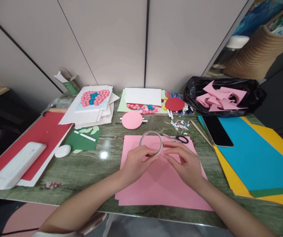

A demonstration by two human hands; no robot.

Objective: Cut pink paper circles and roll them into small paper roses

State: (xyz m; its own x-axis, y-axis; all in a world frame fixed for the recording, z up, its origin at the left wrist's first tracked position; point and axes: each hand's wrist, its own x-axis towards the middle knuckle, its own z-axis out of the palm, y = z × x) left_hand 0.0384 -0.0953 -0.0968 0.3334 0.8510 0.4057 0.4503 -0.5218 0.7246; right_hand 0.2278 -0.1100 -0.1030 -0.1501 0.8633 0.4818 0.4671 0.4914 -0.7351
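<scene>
My left hand (138, 160) pinches a thin, ring-shaped roll of tape (161, 142) by its lower edge, holding it upright. Close to the ring's right side is my right hand (184, 161), its fingers stretched out and slightly apart; whether the fingertips touch the tape is hard to make out. Beneath both hands lie pink paper sheets (153, 187), stacked slightly askew. Scissors with black handles (181, 139) rest at the far edge of the pink paper, just beyond my right hand. Past the ring, a pink paper oval (132, 120) lies on top of some pens.
A wooden pencil (202, 133), a phone (218, 131) and blue sheets (260, 161) lie right. Pink scraps (221, 95) fill a black bag (193, 89). Left are red sheets (55, 128), a white device (18, 164) and green paper (82, 141). Paper snippets (179, 125) lie behind.
</scene>
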